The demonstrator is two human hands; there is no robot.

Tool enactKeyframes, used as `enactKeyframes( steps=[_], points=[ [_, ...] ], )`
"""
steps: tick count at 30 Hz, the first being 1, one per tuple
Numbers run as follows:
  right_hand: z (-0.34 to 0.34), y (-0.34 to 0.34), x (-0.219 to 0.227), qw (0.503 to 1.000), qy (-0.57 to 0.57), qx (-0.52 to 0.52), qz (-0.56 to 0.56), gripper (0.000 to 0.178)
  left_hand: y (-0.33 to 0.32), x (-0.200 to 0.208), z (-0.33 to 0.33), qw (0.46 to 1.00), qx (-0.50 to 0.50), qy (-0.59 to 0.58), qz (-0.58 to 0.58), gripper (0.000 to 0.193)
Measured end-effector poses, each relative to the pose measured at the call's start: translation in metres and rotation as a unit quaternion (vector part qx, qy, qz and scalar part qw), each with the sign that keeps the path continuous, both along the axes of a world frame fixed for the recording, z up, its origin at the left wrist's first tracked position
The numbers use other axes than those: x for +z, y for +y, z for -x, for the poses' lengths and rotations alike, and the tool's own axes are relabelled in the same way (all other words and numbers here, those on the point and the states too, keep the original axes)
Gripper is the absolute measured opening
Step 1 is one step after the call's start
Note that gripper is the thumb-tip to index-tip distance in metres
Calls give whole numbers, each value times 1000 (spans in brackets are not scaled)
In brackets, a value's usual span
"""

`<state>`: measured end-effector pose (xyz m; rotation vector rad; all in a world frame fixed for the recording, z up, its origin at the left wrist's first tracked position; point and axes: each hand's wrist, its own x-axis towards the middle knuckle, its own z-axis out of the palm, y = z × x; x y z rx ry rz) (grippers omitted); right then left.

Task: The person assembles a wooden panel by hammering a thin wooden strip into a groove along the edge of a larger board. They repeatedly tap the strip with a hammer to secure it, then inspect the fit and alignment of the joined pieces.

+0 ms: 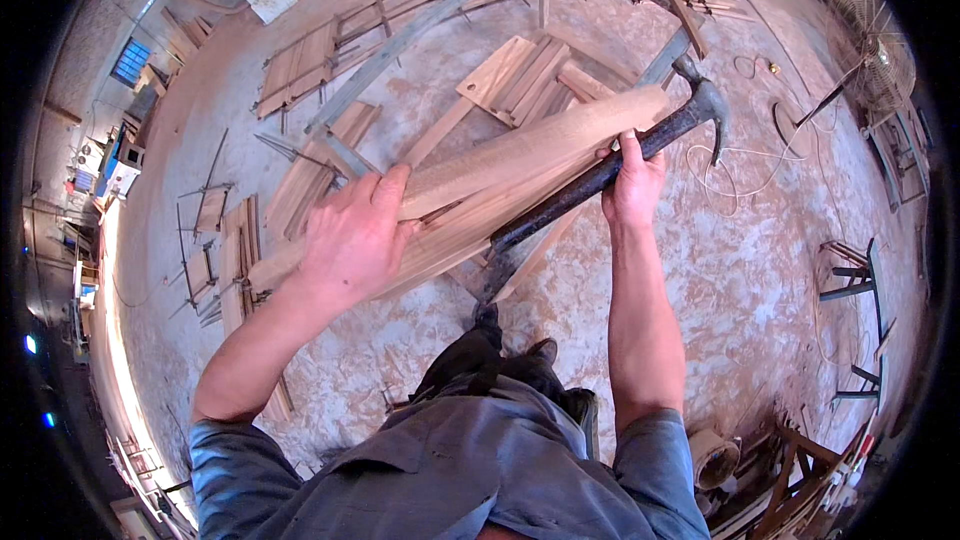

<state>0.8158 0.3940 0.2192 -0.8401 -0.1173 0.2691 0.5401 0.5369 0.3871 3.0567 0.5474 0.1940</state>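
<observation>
A long, pale wooden board (530,152) slants across in front of me, from lower left to upper right, with more wooden pieces directly below it. My left hand (352,240) is closed over the board's left part, thumb towards the middle. In my right hand (634,178) is a claw hammer (575,196), its dark handle running alongside the wood and its worn metal head at the upper right. My right thumb lies up against the board's right end, so this hand seems to steady the wood too. The fingers of both hands are partly hidden.
Beyond the boards stands a grey metal frame (415,32). Clamped wooden panels (300,65) lie on the floor behind it. A large fan (872,35) and a loose cable (740,175) are at the right. A dark metal stand (872,300) is farther down that side.
</observation>
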Motion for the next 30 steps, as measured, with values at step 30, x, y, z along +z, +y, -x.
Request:
enactKeyframes(
  steps=[30],
  points=[
    [-13, -77, 73, 938, -153, 30, 309, 18, -9, -32, 0, 975, 43, 31, -214, 71]
  ],
)
